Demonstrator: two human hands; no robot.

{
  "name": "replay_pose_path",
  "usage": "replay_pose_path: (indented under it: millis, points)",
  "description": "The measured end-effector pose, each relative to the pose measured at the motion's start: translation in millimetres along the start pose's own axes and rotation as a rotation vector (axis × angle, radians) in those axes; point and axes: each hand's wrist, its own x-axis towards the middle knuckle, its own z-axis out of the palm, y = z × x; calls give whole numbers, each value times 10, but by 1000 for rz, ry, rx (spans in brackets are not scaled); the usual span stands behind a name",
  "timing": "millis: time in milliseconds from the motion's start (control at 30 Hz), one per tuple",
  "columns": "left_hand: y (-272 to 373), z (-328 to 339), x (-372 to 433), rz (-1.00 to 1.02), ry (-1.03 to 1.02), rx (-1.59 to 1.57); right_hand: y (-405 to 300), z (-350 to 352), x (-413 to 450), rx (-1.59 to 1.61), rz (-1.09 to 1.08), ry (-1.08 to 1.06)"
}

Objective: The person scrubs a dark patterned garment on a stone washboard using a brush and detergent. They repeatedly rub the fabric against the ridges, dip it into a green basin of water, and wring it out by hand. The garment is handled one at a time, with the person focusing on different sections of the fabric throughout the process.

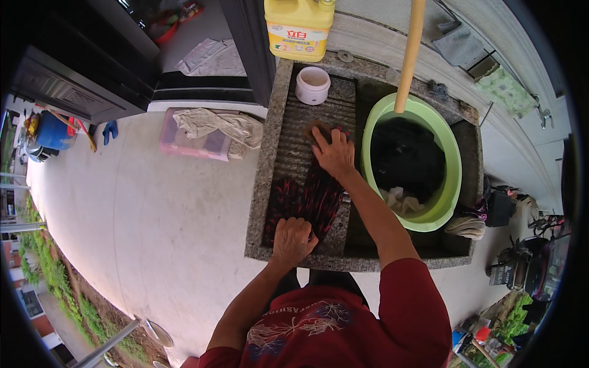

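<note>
A wet black-and-red patterned garment lies spread over the ribbed washboard side of a stone laundry sink. At its near end, my left hand is closed in a fist on the fabric. My right hand grips a brown scrubbing brush at the garment's far end; the fingers hide part of the brush. Beyond it, a pinkish-white plastic tub stands on the ribs. To the right, a light green basin in the sink holds dark cloth in water and some pale cloth.
A yellow detergent jug stands at the sink's far left corner. A wooden pole hangs over the basin's far rim. Left of the sink sits a pink plastic box with a beige cloth on it. A rolled cloth rests at the sink's right edge.
</note>
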Motion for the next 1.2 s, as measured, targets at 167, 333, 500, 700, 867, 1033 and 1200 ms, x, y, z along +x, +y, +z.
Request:
replay_pose_path:
  millis: [167,333,500,700,867,1033,1200]
  points:
    - [13,1,-2,-61,49,10,331,87,249,179,359,-123]
    - [-39,-51,9,-58,48,-13,-444,-506,-670,323,-180,-69]
    - [-15,-14,14,-10,-44,-41,20,95,-15,26,71,78]
    - [-10,-71,80,-51,39,-103,657,313,393,784,539,-239]
    - [2,85,488,-210,-23,171,-119,-343,-440,249,-51,-2]
    - [-24,331,433,-204,-172,-33,213,-56,-95,240,23,74]
    - [85,-73,252,-184,-75,21,409,147,181,313,294,-23]
